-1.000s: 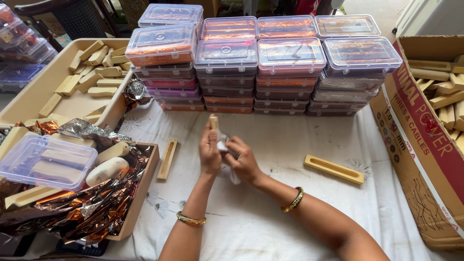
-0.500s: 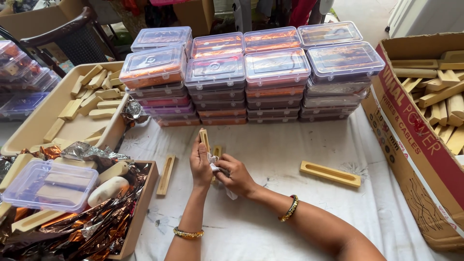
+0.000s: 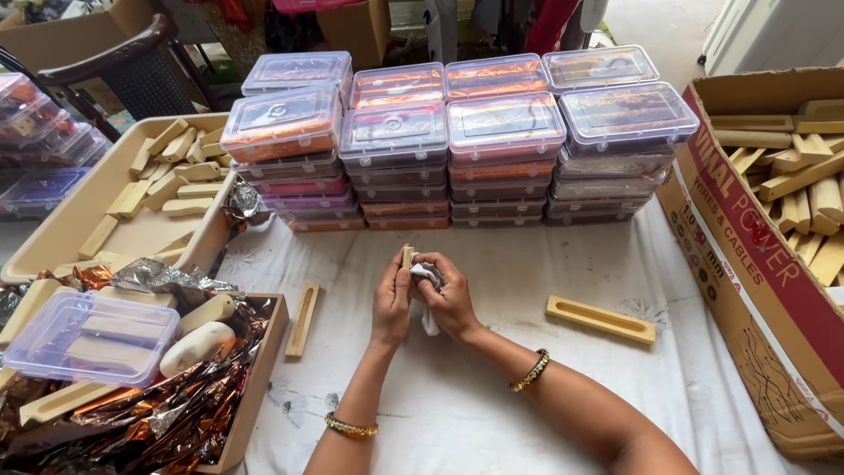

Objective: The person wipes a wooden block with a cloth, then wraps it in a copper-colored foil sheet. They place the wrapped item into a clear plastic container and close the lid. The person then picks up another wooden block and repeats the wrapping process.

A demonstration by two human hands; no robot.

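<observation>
- A counter (image 3: 492, 413) covered with a white cloth fills the view, seen from above by the person working at it.
- A large open cardboard box (image 3: 756, 290) sits at the right edge, filled with pale wooden pieces.
- A block of clear plastic lidded boxes (image 3: 457, 141), stacked in 4 columns and several layers, stands along the far side of the counter; orange and pink foil shows through them.
- A beige tray (image 3: 79, 207) at the far left holds loose wooden blocks.
- A wooden box (image 3: 255, 369) at the near left holds crumpled copper and silver foil, 2 pale rounded blocks and 1 clear plastic container (image 3: 88, 339).
- 2 slotted wooden bars lie flat on the cloth: 1 (image 3: 600, 319) to the right of the hands, 1 (image 3: 301, 319) to the left, both well apart from the hands.
- The left hand (image 3: 392, 303) and right hand (image 3: 453, 295) meet at the centre of the counter, raised slightly above the cloth, each wrist wearing a gold bangle.
- The left fingers are curled round a small wooden stick (image 3: 407, 256), held upright so its tip shows above the hands.
- The right fingers are closed on a white cloth scrap (image 3: 426, 274), pressed against the stick, with a tail hanging below.
</observation>
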